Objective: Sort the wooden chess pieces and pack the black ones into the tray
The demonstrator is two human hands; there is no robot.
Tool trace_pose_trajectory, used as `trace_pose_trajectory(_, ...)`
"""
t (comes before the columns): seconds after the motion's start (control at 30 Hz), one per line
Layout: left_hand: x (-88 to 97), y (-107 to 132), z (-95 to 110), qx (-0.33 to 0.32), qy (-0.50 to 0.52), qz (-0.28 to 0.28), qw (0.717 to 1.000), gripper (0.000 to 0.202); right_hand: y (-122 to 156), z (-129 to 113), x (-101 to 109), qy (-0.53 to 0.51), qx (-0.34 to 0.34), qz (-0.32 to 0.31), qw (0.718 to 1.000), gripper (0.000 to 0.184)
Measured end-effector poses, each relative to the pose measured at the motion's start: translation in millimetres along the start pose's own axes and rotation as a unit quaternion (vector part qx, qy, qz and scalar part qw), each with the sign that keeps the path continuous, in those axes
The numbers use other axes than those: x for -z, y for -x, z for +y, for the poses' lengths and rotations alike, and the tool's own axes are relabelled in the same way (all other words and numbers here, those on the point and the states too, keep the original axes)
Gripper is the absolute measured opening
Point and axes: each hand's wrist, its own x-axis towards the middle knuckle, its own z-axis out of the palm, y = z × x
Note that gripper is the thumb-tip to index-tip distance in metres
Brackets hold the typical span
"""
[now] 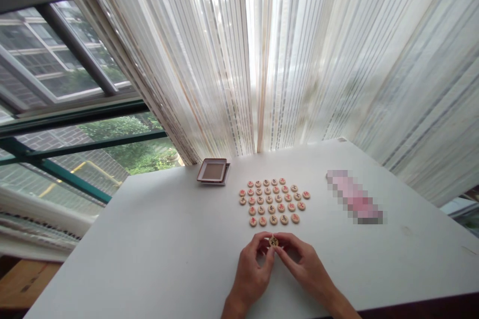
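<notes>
A round wooden Chinese chess piece (274,241) with a dark character on its face is pinched between the fingertips of both hands, just above the white table. My left hand (251,265) closes on it from the left, thumb and fingers curled. From the right, my right hand (307,262) grips the same piece in a like pinch. Just beyond the fingers, several rows of Chinese chess pieces (271,209) lie flat, marked with red or dark characters. They sit close together with small gaps.
A small square box (213,171) with a brown rim rests near the table's far edge, left of the rows. To the right lies a blurred-out pink item (354,198). Sheer striped curtains (254,60) hang behind the white table (149,244); a window stands at left.
</notes>
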Motion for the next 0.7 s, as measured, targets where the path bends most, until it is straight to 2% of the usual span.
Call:
trace_pose_trajectory(0.27, -1.0, -0.2, 4.3, -0.016, -0.025, 0.007, 1.0, 0.022, 0.2, -1.0, -0.6, 0.012, 0.004, 0.015, 1.0, 0.025)
trace_pose_trajectory(0.5, -0.9, 2.0, 1.3, -0.036, -0.077, 0.001, 0.996, 0.023, 0.5, 2.1, -1.2, 0.063, -0.014, 0.032, 0.997, 0.022)
trace_pose_trajectory(0.7, 0.2, 2.4, 3.0, -0.035, -0.078, -0.002, 0.996, 0.023, 0.5, 2.6, 0.0, 0.044, -0.024, 0.027, 0.998, 0.021)
